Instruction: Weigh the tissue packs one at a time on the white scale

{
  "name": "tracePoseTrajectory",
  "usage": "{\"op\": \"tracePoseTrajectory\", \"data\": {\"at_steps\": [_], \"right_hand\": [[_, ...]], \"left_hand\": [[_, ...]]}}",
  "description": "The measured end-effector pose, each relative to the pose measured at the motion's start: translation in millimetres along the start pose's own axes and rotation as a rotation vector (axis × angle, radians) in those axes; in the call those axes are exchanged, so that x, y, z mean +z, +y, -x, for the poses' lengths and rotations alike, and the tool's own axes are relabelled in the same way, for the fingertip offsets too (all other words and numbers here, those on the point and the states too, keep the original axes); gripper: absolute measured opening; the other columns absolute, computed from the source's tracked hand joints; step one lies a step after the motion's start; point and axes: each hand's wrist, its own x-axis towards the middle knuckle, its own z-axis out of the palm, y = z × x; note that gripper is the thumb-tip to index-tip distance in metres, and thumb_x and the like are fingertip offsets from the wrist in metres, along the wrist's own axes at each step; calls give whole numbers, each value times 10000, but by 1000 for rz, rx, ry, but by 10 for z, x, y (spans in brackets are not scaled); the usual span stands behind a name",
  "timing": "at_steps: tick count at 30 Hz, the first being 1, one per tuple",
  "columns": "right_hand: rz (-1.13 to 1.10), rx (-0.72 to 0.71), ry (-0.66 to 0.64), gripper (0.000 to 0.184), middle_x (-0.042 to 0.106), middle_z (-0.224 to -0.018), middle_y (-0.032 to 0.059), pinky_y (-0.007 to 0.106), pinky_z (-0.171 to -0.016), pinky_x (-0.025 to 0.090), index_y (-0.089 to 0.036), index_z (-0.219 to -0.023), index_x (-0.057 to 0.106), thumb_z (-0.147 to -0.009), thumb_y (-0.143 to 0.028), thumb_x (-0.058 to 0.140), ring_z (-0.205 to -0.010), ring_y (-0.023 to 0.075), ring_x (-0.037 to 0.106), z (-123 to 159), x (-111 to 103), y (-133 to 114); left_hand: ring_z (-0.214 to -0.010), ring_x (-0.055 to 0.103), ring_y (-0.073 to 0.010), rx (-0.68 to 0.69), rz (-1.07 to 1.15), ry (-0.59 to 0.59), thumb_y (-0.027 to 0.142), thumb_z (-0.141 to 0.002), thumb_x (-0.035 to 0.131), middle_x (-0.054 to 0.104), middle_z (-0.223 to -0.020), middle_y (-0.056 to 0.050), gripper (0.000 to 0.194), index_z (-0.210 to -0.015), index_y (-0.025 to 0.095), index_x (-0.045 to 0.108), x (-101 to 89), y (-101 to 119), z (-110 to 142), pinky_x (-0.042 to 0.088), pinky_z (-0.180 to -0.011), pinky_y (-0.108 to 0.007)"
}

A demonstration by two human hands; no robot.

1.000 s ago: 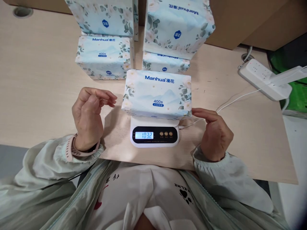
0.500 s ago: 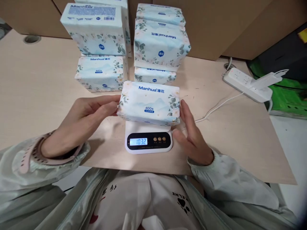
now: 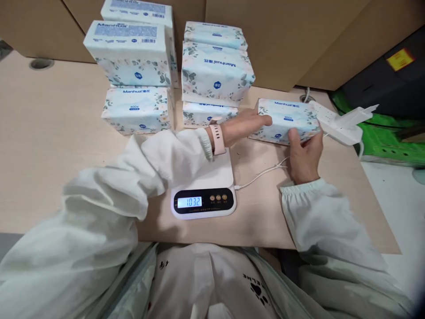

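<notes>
A floral tissue pack (image 3: 287,117) is held between both hands on the right side of the table, just left of the power strip. My left hand (image 3: 245,126) reaches across and grips its left end, thumb on the front face. At its right end, my right hand (image 3: 303,155) is closed round the lower corner with the thumb on the front. Whether the pack's underside touches the table I cannot tell. Below my left forearm sits the white digital scale (image 3: 204,204), its lit display reading 103.2; the sleeve covers part of its platform.
Stacked tissue packs stand at the back in a left stack (image 3: 136,110) and a right stack (image 3: 215,73), before cardboard boxes (image 3: 252,40). A white power strip (image 3: 345,130) lies at the right, near a green crate (image 3: 388,141). A white cable (image 3: 262,175) runs to the scale.
Both hands have carried the tissue pack from above the scale to the right, near the power strip. The scale's platform is now partly uncovered; its display still reads 103.2.
</notes>
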Motion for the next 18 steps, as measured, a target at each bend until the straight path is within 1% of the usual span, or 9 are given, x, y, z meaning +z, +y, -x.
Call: {"op": "tracePoseTrajectory", "data": {"at_steps": [2,4,6,8,10,12,13,15,18], "right_hand": [[37,44,1,823,678,-1577,143,674,-1348,423,-255,-1457,599,-795,-682,841,-1484,367,635,-31,12,109],[76,45,62,818,629,-1634,162,672,-1348,405,-248,-1485,592,-785,-574,861,-1495,362,626,9,25,54],[104,-32,174,694,630,-1625,156,627,-1334,416,-262,-1459,647,-821,-433,858,-1478,341,628,112,51,-200],[56,-145,203,395,756,-1398,127,566,-1261,500,-259,-1288,769,-911,-371,813,-1337,310,706,257,112,-613],[-66,-150,-12,171,823,-1101,68,525,-1173,585,-276,-1055,838,-1003,-419,761,-1138,275,775,407,228,-1080],[-208,4,-429,237,853,-1166,36,532,-1185,614,-314,-1085,856,-1057,-493,703,-1184,266,793,517,422,-1474],[-272,103,-628,281,845,-1297,20,550,-1229,599,-334,-1170,847,-1073,-531,673,-1287,269,776,547,555,-1612],[-369,271,-900,406,734,-1571,-10,603,-1339,509,-355,-1356,782,-1083,-607,619,-1515,287,665,554,904,-1749],[-427,355,-1025,615,569,-1757,11,646,-1436,330,-304,-1515,684,-1041,-691,630,-1702,334,457,465,1588,-1669]], "left_hand": [[-1524,600,-349,8,-3,-2,206,-921,573,688,-1547,-175,486,-1380,107,700,20,-33,-11,461,-1322,-496],[-1601,532,-354,79,-41,-17,195,-936,607,655,-1608,-137,500,-1426,136,690,-9,8,212,420,-1356,-502],[-1593,548,-346,196,-105,39,233,-963,690,690,-1560,-70,413,-1373,204,737,-106,101,607,439,-1344,-510],[-1368,728,-291,379,-163,206,295,-968,766,792,-1322,-22,237,-1198,251,809,-285,191,1061,580,-1202,-473],[-926,803,-210,652,-222,468,303,-961,764,814,-948,-10,98,-955,228,827,-557,226,1465,663,-895,-386],[-645,669,-149,883,-228,832,236,-926,688,727,-710,8,172,-771,205,754,-907,176,1762,550,-656,-314],[-608,616,-136,915,-198,1030,205,-898,641,693,-678,18,165,-745,206,706,-1095,120,1869,483,-608,-297],[-677,616,-131,751,-74,1338,178,-883,558,689,-752,32,109,-827,207,647,-1449,-39,2016,450,-629,-280],[-866,670,-142,359,123,1408,203,-933,533,727,-915,28,85,-942,202,617,-1789,-303,2120,532,-835,-299]]}}
